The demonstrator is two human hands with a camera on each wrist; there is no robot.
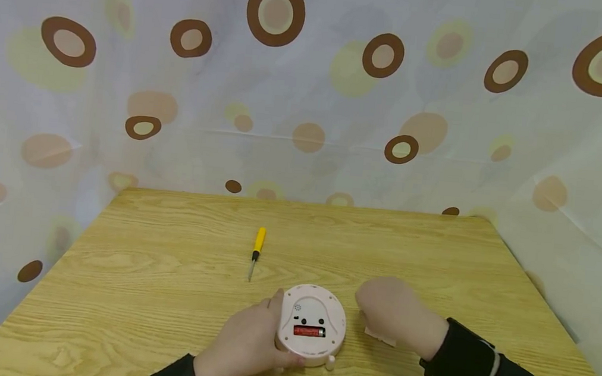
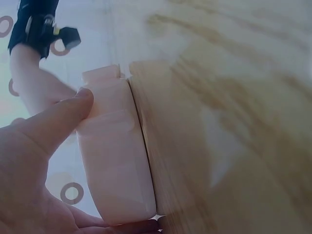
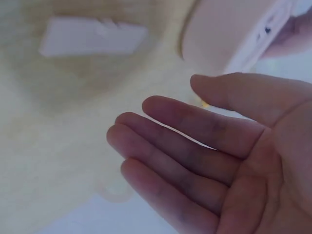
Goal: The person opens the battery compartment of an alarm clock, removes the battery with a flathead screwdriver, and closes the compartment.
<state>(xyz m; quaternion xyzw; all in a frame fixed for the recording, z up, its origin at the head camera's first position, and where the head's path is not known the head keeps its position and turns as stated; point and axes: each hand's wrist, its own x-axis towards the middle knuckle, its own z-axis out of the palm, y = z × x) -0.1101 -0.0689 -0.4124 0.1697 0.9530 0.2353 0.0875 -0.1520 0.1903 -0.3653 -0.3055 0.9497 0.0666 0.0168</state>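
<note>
Remote feed, head and both wrist views. I am seeing the round pink device (image 1: pixel 314 314) lying on the wooden surface (image 1: pixel 136 293) near its front edge, back face up, with a red battery (image 1: pixel 309 331) showing uncovered in it. My left hand (image 1: pixel 251 330) is clamping the device by its rim, thumb on the near side and fingers on the far side. My right hand (image 1: pixel 395 310) is holding nothing: its fingers are extending nearly straight, thumb well apart from them, above a pale flat piece (image 3: pixel 92 36) that is lying on the surface. I am judging that piece to be the battery cover. A yellow-handled screwdriver (image 1: pixel 257 250) is lying beyond the device, untouched.

Risks I am noting:
- The battery is sitting with nothing over it; if the left hand were tipping the device, it could be rolling out.
- The pale piece is looking thin and lying flat, so fingertips could be skating it along instead of lifting it.
- The right hand is partly masking that piece in the head view; a blind pinch could be missing its edge.
- Small notches are showing along one long side; pressing it down misaligned could be bending or snapping them.
- Uneven squeezing on the smooth rim could be twisting the device.
</note>
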